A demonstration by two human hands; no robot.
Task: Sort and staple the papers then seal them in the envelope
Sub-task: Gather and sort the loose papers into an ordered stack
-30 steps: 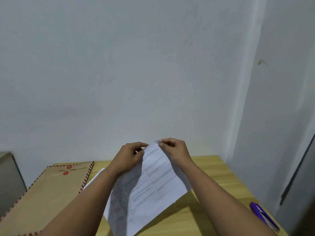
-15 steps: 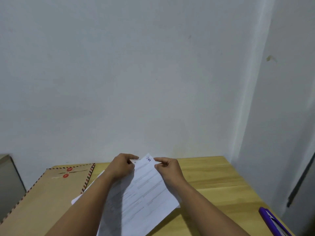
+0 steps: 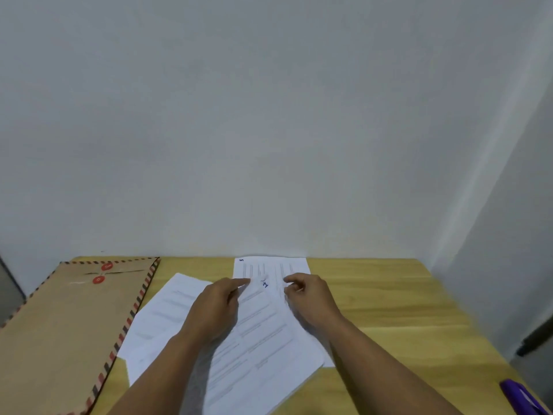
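Papers, white printed sheets (image 3: 263, 339) marked with blue handwritten numbers, lie fanned across the middle of your wooden desk (image 3: 389, 310), directly under and ahead of both hands. The top sheet runs with its long axis angled from near you at the left up toward the far right, its numbered corner sitting between your fingertips; another sheet (image 3: 272, 266) lies square against the wall beyond it, and one more (image 3: 167, 310) pokes out to the left. Your left hand (image 3: 215, 310) rests flat on the top sheet with its forefinger stretched toward that corner. Your right hand (image 3: 308, 298) is loosely curled, fingertips touching the paper's far edge, gripping nothing firmly as far as shows. Both hands are about equally near the corner. The brown string-tie envelope (image 3: 68, 324) with striped edges lies well to your left, and the purple stapler (image 3: 520, 396) waits at the near right edge, so sorting looks unfinished.
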